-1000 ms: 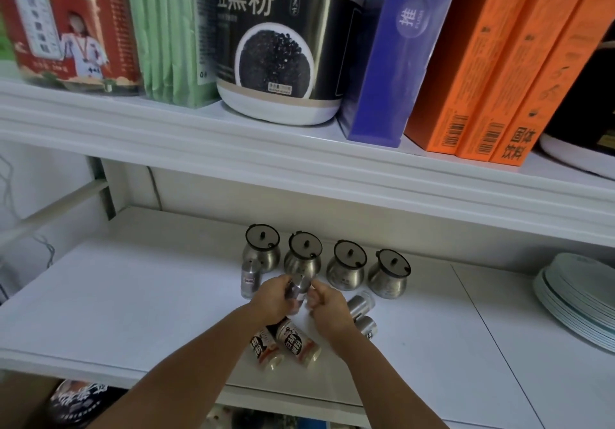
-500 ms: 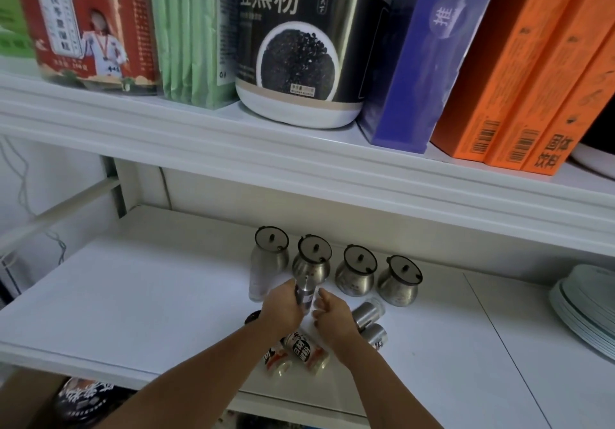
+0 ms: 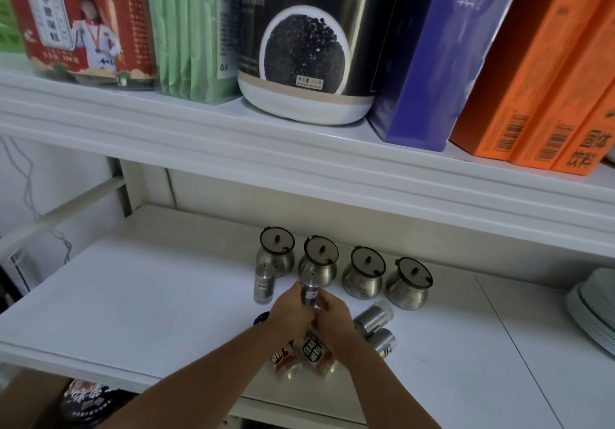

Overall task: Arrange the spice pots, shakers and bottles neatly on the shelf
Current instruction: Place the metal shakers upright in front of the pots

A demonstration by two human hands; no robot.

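Observation:
Several steel spice pots with dark lids stand in a row at the back of the white lower shelf (image 3: 133, 295); the leftmost pot (image 3: 276, 252) has an upright steel shaker (image 3: 264, 284) in front of it. My left hand (image 3: 290, 312) and my right hand (image 3: 334, 315) together grip a second steel shaker (image 3: 309, 294), upright, just in front of the second pot (image 3: 317, 265). Two steel shakers (image 3: 374, 320) lie on their sides to the right. Two labelled plastic bottles (image 3: 312, 352) lie under my wrists, partly hidden.
A stack of plates (image 3: 595, 315) sits at the shelf's right end. The upper shelf carries a red tin (image 3: 80, 19), green packets (image 3: 189, 29), a black-and-white tub (image 3: 309, 39), a purple box (image 3: 442, 56) and orange boxes (image 3: 545, 72). Cables hang at the left wall.
Both hands have stayed on the shaker and brought it more upright in front of the second pot. The camera has shifted slightly, so the shelf contents sit further right.

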